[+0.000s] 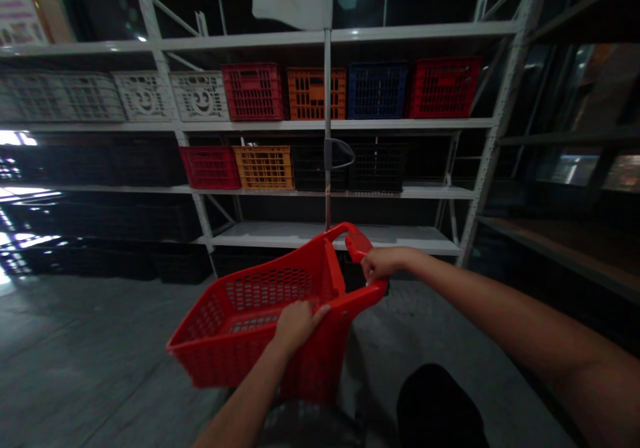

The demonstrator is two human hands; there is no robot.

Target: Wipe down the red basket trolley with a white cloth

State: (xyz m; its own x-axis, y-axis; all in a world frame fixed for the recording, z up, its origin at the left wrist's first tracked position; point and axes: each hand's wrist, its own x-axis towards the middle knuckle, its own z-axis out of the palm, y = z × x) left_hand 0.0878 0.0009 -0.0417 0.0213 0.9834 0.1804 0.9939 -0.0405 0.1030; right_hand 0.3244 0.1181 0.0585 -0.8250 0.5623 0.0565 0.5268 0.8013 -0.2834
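A red plastic shopping basket [235, 328] with perforated walls sits in front of me, tilted a little. My left hand [296, 325] is closed over its near rim. My right hand [381, 263] is closed on the basket's red handle [356, 243] at the far right corner. The basket looks empty inside. A grey pole [327, 135] with a dark loop grip rises from behind the basket.
Grey metal shelving [350, 125] stands ahead, carrying red, orange, blue, black and white crates [253, 91]. More racks run along the right side [560, 241]. Dark crates line the left [100, 215]. The floor [90, 355] is grey concrete. My dark shoe [435, 401] shows below.
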